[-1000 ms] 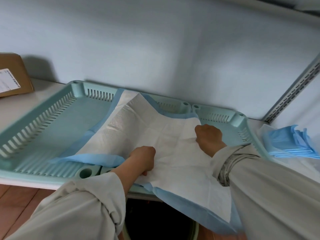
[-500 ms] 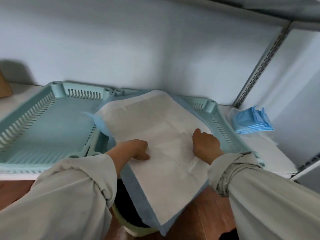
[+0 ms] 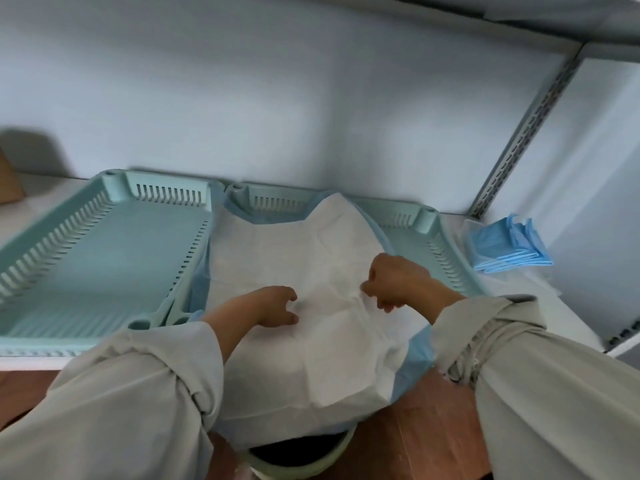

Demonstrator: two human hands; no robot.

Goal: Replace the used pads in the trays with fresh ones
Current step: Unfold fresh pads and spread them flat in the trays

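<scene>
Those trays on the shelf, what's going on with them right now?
A person is pulling a white, blue-edged pad out of the right tray. The right hand pinches it; the left hand rests on it. Its near end hangs over a bin. The left tray holds no pad. Folded blue pads wait nearby.

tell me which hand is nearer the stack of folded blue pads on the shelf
Right. The right hand pinches the white pad, nearer the stack of folded blue pads; the left hand lies further left, on the pad's middle.
</scene>
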